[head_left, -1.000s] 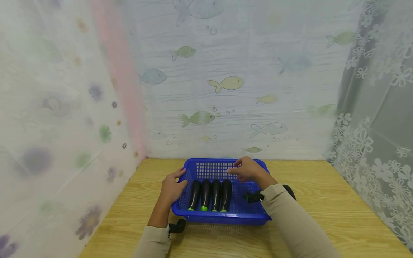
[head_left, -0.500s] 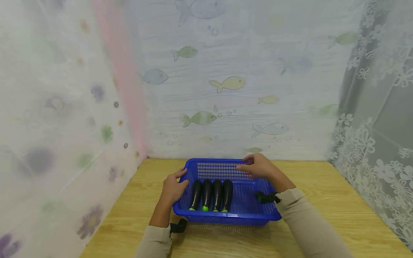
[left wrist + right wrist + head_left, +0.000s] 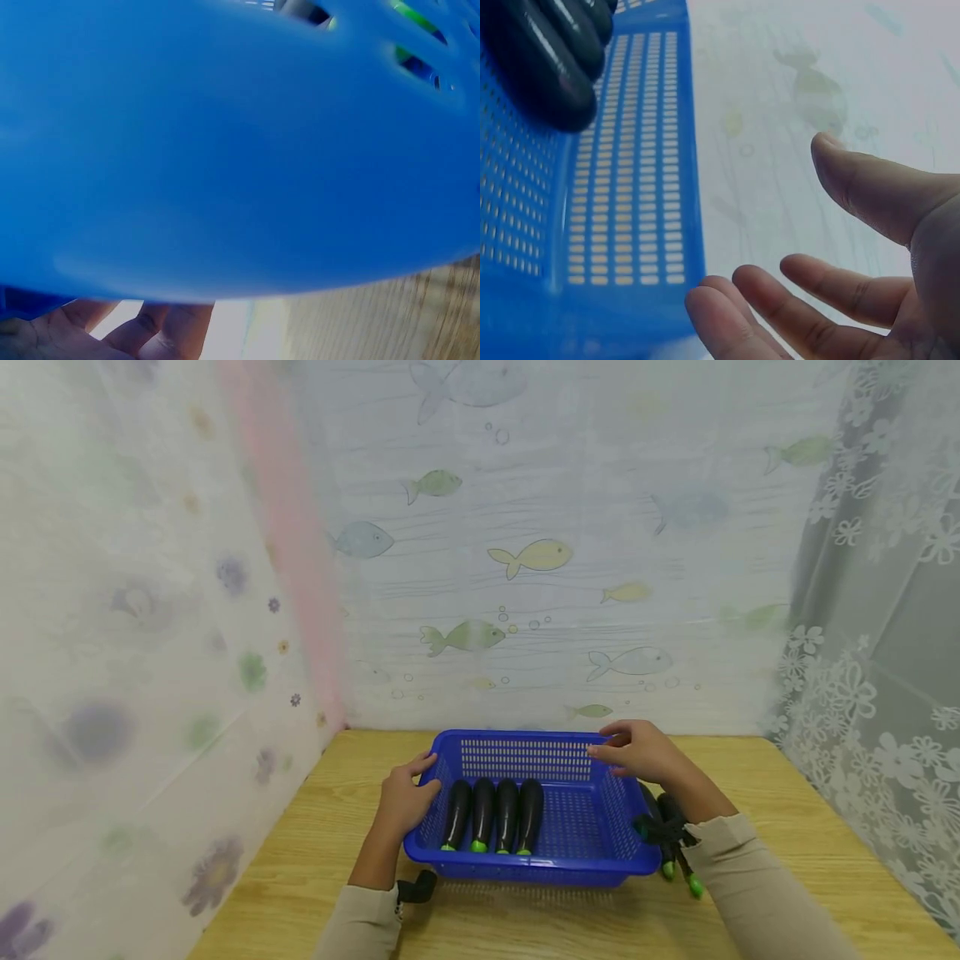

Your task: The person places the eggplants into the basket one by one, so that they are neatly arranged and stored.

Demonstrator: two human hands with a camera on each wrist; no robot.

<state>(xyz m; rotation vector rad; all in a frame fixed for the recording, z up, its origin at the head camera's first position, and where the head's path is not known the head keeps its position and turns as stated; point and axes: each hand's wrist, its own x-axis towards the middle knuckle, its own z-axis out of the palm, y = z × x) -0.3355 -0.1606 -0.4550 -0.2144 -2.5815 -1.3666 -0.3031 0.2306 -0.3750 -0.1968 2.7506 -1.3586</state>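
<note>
A blue plastic basket [image 3: 540, 863] with slotted walls sits on the table, several dark eggplants [image 3: 507, 814] lined up side by side in its left half, green ends toward me. My left hand [image 3: 405, 800] holds the basket's left rim, thumb over the inside and fingers along the outside. Close up in the left wrist view, the basket wall [image 3: 225, 150] hides most of that hand. My right hand [image 3: 643, 753] hovers over the far right corner with relaxed, spread fingers and nothing in them. In the right wrist view its fingertips [image 3: 712, 315] overlap the basket rim.
Two more eggplants [image 3: 670, 860] lie on the wooden table [image 3: 360, 752] just right of the basket, partly behind my right wrist. A fish-patterned curtain [image 3: 540, 635] hangs along the table's back edge, with further curtains at both sides.
My right hand has moved right, from above the basket's inside to its far right corner, uncovering the eggplants outside. The left hand stays at the left rim.
</note>
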